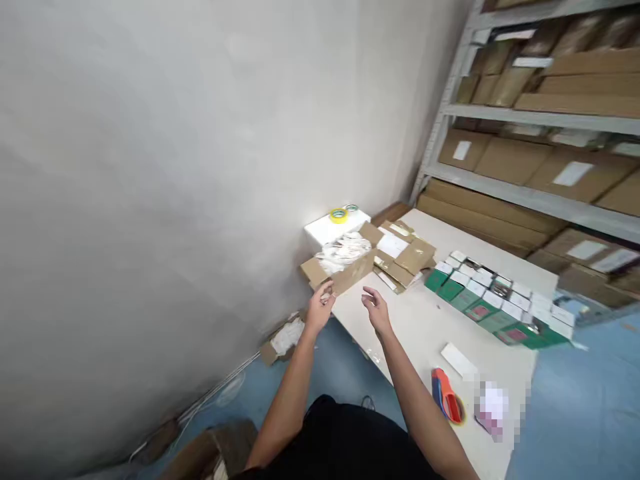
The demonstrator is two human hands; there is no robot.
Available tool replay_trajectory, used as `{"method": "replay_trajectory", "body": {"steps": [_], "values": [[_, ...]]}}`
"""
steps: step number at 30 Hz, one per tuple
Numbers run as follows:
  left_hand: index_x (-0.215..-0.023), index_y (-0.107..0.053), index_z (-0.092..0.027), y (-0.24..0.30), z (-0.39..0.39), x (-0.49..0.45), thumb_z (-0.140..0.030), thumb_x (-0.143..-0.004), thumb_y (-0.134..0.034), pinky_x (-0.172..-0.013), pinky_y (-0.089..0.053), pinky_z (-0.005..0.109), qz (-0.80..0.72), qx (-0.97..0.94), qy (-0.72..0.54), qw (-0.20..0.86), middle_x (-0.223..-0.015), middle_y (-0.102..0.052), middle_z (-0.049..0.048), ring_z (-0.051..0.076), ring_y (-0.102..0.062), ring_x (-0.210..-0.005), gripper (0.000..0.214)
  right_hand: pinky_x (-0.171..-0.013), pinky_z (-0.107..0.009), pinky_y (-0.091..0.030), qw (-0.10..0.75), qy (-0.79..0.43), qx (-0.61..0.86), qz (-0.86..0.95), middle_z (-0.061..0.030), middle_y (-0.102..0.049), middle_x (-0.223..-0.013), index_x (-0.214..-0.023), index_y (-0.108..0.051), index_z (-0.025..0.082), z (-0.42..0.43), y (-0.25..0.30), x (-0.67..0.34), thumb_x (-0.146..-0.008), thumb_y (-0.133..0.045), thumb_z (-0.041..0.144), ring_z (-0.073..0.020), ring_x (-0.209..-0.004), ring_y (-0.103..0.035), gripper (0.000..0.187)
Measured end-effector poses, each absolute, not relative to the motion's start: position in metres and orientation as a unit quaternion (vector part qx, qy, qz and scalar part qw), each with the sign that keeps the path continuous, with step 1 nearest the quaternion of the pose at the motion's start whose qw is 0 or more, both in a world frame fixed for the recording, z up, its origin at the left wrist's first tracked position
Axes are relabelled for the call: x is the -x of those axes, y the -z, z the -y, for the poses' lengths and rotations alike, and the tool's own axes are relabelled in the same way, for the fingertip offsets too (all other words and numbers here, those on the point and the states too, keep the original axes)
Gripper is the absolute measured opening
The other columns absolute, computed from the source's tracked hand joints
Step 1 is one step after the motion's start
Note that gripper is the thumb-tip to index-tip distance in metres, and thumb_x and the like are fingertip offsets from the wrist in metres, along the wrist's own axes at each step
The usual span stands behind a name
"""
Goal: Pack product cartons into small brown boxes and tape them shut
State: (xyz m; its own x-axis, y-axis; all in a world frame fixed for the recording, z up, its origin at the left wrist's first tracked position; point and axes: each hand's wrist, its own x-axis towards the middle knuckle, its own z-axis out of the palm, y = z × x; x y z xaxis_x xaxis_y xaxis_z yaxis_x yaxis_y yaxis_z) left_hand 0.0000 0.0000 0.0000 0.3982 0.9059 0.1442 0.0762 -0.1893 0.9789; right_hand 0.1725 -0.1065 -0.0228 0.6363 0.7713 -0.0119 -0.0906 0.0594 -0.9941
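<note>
My left hand [320, 308] reaches toward the near corner of an open cardboard box [345, 272] filled with white packets [344, 252]. Its fingers are loosely curled and a small white piece shows at the fingertips. My right hand [376, 309] hovers just over the white table [425, 327], fingers apart and slightly bent, holding nothing. Both hands are close to the box, which stands at the table's far left corner.
Flattened cardboard boxes [406, 257] lie beside the open box. Rows of green and white small boxes [493, 303] cover the table's right side. An orange tape dispenser [447, 397] lies near me. Yellow tape rolls [339, 215] rest on a white block. Shelves with cartons [540, 133] stand behind.
</note>
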Motion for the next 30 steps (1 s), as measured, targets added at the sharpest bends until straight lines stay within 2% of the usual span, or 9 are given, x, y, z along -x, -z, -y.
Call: {"method": "replay_trajectory", "body": {"steps": [7,13,18,21,25,30], "values": [[-0.128,-0.071,-0.022,0.017,-0.021,-0.109,-0.041,-0.088,-0.072,-0.093,-0.058,0.039,-0.299,-0.717,-0.298,0.555,-0.120,-0.074,0.0134,0.027,-0.069,-0.116,0.044,-0.094,-0.043,-0.053,0.727,-0.207,0.637,0.150,-0.0135,-0.063,-0.142,-0.128,-0.065,0.024,0.131,0.035,-0.241,-0.076,-0.070,0.046,-0.0260,-0.108,-0.067,0.056],[-0.128,-0.069,-0.023,0.023,-0.038,-0.174,-0.037,-0.090,-0.068,-0.093,-0.058,0.038,-0.202,-0.743,-0.209,0.602,-0.133,-0.069,0.0127,0.025,-0.068,-0.117,0.040,-0.090,-0.039,-0.053,0.722,-0.126,0.677,0.060,-0.0116,-0.068,-0.133,-0.127,-0.067,0.023,0.138,0.031,-0.263,-0.079,-0.067,0.044,-0.0263,-0.112,-0.066,0.052],[-0.128,-0.068,-0.024,0.030,-0.045,-0.213,-0.037,-0.091,-0.066,-0.094,-0.057,0.037,-0.134,-0.750,-0.144,0.632,-0.141,-0.065,0.0111,0.023,-0.067,-0.118,0.039,-0.087,-0.037,-0.055,0.711,-0.029,0.702,-0.001,-0.0112,-0.065,-0.139,-0.127,-0.066,0.023,0.150,0.044,-0.269,-0.082,-0.064,0.041,-0.0253,-0.115,-0.065,0.049],[-0.128,-0.068,-0.025,0.041,-0.040,-0.225,-0.036,-0.092,-0.066,-0.094,-0.057,0.037,-0.114,-0.753,-0.108,0.639,-0.140,-0.066,0.0105,0.024,-0.067,-0.118,0.038,-0.087,-0.037,-0.056,0.684,0.014,0.728,-0.038,-0.0112,-0.063,-0.142,-0.130,-0.064,0.024,0.171,0.063,-0.267,-0.084,-0.062,0.040,-0.0245,-0.115,-0.065,0.049],[-0.127,-0.069,-0.025,0.061,-0.027,-0.228,-0.037,-0.092,-0.066,-0.093,-0.057,0.038,-0.099,-0.752,-0.053,0.649,-0.148,-0.060,0.0106,0.024,-0.068,-0.116,0.037,-0.085,-0.037,-0.057,0.633,0.032,0.765,-0.110,-0.0117,-0.064,-0.138,-0.135,-0.063,0.024,0.213,0.098,-0.262,-0.084,-0.060,0.040,-0.0256,-0.116,-0.064,0.053],[-0.125,-0.069,-0.024,0.091,-0.014,-0.227,-0.040,-0.089,-0.067,-0.092,-0.057,0.038,-0.119,-0.761,0.006,0.638,-0.145,-0.063,0.0118,0.023,-0.069,-0.112,0.039,-0.086,-0.035,-0.057,0.587,-0.004,0.780,-0.219,-0.0117,-0.067,-0.137,-0.131,-0.065,0.021,0.276,0.160,-0.259,-0.081,-0.056,0.035,-0.0245,-0.109,-0.068,0.053]]}}
